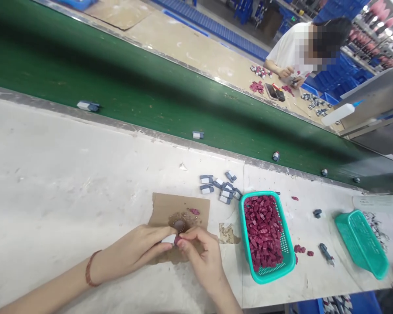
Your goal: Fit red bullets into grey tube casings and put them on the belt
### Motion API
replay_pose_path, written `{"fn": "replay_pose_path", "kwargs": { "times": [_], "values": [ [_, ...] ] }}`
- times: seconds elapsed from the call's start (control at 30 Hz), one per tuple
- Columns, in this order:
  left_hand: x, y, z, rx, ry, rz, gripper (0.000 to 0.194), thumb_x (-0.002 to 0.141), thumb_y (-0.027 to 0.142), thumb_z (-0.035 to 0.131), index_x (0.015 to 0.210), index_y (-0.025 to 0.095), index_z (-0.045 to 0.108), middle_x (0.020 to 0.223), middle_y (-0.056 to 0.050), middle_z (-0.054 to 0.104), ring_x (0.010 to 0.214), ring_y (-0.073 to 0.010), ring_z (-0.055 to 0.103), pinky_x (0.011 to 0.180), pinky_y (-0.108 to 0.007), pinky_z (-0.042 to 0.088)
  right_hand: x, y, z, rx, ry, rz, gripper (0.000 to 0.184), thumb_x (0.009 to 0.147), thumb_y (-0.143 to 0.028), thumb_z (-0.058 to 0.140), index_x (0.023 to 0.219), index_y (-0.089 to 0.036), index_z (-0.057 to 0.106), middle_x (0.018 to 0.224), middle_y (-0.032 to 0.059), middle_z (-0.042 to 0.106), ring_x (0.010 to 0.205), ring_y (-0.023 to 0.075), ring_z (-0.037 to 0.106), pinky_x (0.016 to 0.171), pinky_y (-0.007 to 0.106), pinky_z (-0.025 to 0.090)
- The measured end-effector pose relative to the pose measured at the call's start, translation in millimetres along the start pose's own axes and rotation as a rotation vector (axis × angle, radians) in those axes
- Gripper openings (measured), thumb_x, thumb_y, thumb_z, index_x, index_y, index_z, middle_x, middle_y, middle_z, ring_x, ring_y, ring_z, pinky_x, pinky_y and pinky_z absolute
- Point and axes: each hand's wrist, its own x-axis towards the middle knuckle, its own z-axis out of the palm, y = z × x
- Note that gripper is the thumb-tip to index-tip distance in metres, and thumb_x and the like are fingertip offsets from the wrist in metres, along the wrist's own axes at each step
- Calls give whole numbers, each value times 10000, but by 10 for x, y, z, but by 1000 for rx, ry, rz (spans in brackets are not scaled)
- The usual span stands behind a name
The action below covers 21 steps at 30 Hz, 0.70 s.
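Over a piece of cardboard [163, 207], my left hand [136, 246] grips a small white-and-blue-grey plastic part [168, 239] between thumb and fingers. My right hand [205, 255] pinches a small maroon piece [177, 240] against the end of that part, so the two touch. Just beyond my fingertips is a small round cup [179, 224], partly hidden by my hands. One loose maroon piece [194, 211] lies on the cardboard. Similar white-and-blue-grey parts [225, 194] sit in a loose group on the table, to the right of the cardboard.
A green basket [243, 244] of maroon pieces stands right of my hands; another green basket [363, 244] is farther right. Beyond the table runs a green conveyor belt [144, 104] carrying several parts. Across it a person [291, 48] works with small parts. A white bottle [339, 114] is at right.
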Motion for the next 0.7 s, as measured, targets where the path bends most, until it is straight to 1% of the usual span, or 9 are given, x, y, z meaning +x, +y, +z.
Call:
{"fn": "replay_pose_path", "kwargs": {
  "times": [0.13, 0.17, 0.23, 0.3, 0.37, 0.4, 0.47, 0.57, 0.7],
  "values": [
    [146, 77, -46, 173, -21, 57, 285, 939, 364, 455, 765, 214, 624, 694, -33, 675, 590, -191, 613, 549, -236, 386, 54, -74, -150, -185, -49, -86, 198, 927, -252, 524, 797, -198, 664, 761, 22, 699, 706, 158, 642, 652, 248, 487],
    [211, 100, -98, 193, -26, 59, 276, 932, 374, 471, 787, 217, 645, 739, -41, 696, 635, -202, 633, 579, -238, 403, 74, -93, -238, -234, -36, -123, 197, 934, -248, 516, 812, -204, 664, 773, 24, 702, 720, 164, 645, 663, 255, 488],
    [382, 120, -254, 200, 4, 43, 272, 920, 401, 480, 861, 229, 683, 842, -54, 721, 732, -223, 653, 641, -244, 435, 105, -113, -480, -340, 82, -188, 181, 940, -247, 505, 856, -216, 663, 826, 40, 709, 782, 185, 649, 703, 282, 491],
    [602, 74, -461, 210, 131, 9, 299, 907, 433, 479, 919, 233, 701, 919, -60, 725, 797, -237, 649, 677, -255, 456, 124, -83, -775, -496, 305, -196, 161, 936, -259, 501, 912, -221, 655, 889, 67, 699, 856, 221, 630, 750, 329, 484],
    [853, -39, -689, 260, 339, -27, 313, 894, 446, 496, 946, 216, 701, 969, -62, 728, 835, -243, 640, 693, -264, 468, 140, 1, -1056, -709, 474, -139, 156, 914, -269, 511, 950, -217, 654, 943, 92, 677, 893, 260, 598, 766, 375, 471],
    [979, -109, -799, 303, 437, -50, 308, 892, 435, 505, 944, 198, 694, 964, -59, 731, 825, -235, 636, 706, -266, 473, 149, 55, -1172, -804, 512, -109, 166, 906, -256, 503, 953, -215, 657, 949, 99, 670, 883, 271, 588, 755, 386, 465],
    [1216, -245, -990, 364, 537, -69, 317, 908, 397, 486, 999, 156, 669, 964, -52, 720, 850, -227, 626, 771, -272, 475, 170, 165, -1331, -913, 540, -87, 183, 889, -212, 483, 931, -217, 661, 937, 100, 663, 860, 278, 575, 724, 389, 455],
    [1495, -367, -1153, 446, 594, -53, 329, 929, 338, 434, 1061, 117, 639, 1025, -18, 677, 1055, -242, 568, 974, -293, 404, 201, 275, -1412, -876, 546, -78, 182, 857, -172, 483, 828, -228, 654, 877, 92, 656, 830, 277, 565, 711, 387, 446],
    [1777, -371, -1107, 535, 578, 28, 344, 923, 266, 441, 1177, 81, 581, 1269, -77, 571, 1300, -290, 377, 1140, -385, 212, 211, 299, -1415, -717, 588, -58, 147, 822, -177, 502, 785, -213, 640, 862, 99, 651, 830, 278, 571, 758, 409, 447]
  ]
}}
